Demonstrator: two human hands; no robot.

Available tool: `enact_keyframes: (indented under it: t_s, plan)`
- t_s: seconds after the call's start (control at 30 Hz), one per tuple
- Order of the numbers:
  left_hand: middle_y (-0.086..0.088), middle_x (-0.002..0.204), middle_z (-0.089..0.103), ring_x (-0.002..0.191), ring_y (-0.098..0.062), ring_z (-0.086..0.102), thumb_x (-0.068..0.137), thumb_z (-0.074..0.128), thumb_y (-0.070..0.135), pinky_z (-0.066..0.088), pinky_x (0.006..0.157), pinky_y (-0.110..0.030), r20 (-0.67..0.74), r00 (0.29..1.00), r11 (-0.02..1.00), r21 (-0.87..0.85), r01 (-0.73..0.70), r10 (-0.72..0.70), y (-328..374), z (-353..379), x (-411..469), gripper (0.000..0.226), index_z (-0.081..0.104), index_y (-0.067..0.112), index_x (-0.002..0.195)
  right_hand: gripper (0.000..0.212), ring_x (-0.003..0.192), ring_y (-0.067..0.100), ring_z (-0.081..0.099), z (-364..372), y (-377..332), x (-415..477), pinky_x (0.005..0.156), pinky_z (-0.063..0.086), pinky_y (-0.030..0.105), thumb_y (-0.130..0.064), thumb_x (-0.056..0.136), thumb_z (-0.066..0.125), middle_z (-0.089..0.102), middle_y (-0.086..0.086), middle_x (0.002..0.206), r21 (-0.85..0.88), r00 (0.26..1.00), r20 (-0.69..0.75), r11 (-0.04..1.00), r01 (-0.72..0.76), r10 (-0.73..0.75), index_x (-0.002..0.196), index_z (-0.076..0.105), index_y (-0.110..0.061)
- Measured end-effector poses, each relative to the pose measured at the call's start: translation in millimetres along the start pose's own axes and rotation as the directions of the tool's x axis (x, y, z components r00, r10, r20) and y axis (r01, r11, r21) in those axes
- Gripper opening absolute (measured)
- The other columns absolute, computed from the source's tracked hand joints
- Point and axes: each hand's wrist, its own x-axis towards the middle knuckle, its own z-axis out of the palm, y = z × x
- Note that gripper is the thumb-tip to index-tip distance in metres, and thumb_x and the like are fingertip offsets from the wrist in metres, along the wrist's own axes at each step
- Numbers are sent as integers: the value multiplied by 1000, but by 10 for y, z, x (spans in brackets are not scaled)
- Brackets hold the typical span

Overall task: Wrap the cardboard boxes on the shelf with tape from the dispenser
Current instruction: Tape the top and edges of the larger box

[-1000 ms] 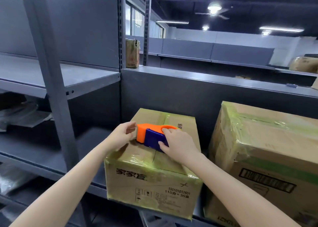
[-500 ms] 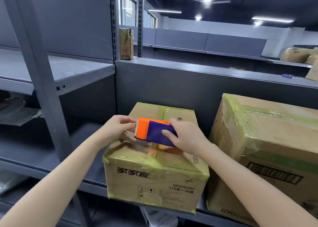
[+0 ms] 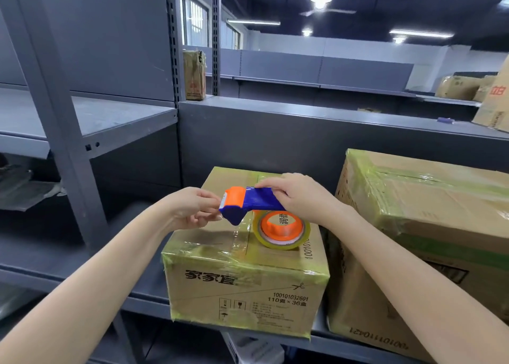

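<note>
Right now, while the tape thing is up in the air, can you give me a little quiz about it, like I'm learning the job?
1. True or false: nobody is touching the tape dispenser.
2. Which hand grips its blue handle? A: left. B: right. C: neither.
3. Fill in: the middle of the tape roll is coloured ____.

Key
1. False. Fingers of both hands are on it.
2. B, the right hand.
3. Orange.
</note>
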Motion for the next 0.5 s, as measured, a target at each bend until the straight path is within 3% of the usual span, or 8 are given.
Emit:
enact_keyframes:
  t_s: [0.07, 0.13, 0.23, 0.4, 0.5]
  plan:
    - [-10, 68, 66, 53, -11, 63, 89, 58, 4, 34, 37, -14, -27, 1000, 1000, 20, 0, 0, 2, 12, 5, 6, 62, 2, 86, 41, 109, 16, 53, 22, -49, 4, 86, 50, 37, -45, 96, 42, 56, -2, 127, 45, 999, 48, 999, 14, -16, 135, 41, -32]
    - [-9, 68, 66, 54, -11, 63, 89, 59, 5, 35, 37, -14, -43, 999, 1000, 29, 6, -5, -2, 23, -3, 7, 63, 3, 84, 63, 109, 16, 53, 60, -58, -7, 85, 51, 35, -57, 84, 56, 53, -3, 129, -4, 995, 95, 1000, 26, -25, 137, 33, -34]
    - [-6, 65, 66, 55, -11, 64, 89, 60, 7, 34, 39, -13, -33, 999, 1000, 8, 0, 0, 0, 31, -29, 11, 63, 7, 78, 74, 111, 18, 52, 101, -20, -22, 82, 52, 32, -44, 83, 65, 50, -2, 131, -146, 996, 82, 988, 59, -48, 143, 21, -40]
    - [-4, 62, 64, 53, -9, 59, 89, 58, 6, 32, 38, -13, 3, 998, 997, 57, -56, 56, 178, 63, -89, 14, 62, 6, 76, 75, 104, 14, 49, -88, -10, -56, 73, 44, 23, -35, 86, 65, 48, -1, 124, -78, 997, 69, 996, 50, -45, 144, 19, -44]
    - [-7, 61, 54, 54, -10, 42, 89, 56, 2, 27, 37, -13, 22, 991, 990, 48, -134, 133, 440, 141, -131, 11, 60, 0, 79, 72, 92, 12, 49, -438, 7, -87, 70, 43, 25, -25, 87, 61, 47, -2, 107, -90, 999, 32, 996, 17, -14, 143, 21, -47]
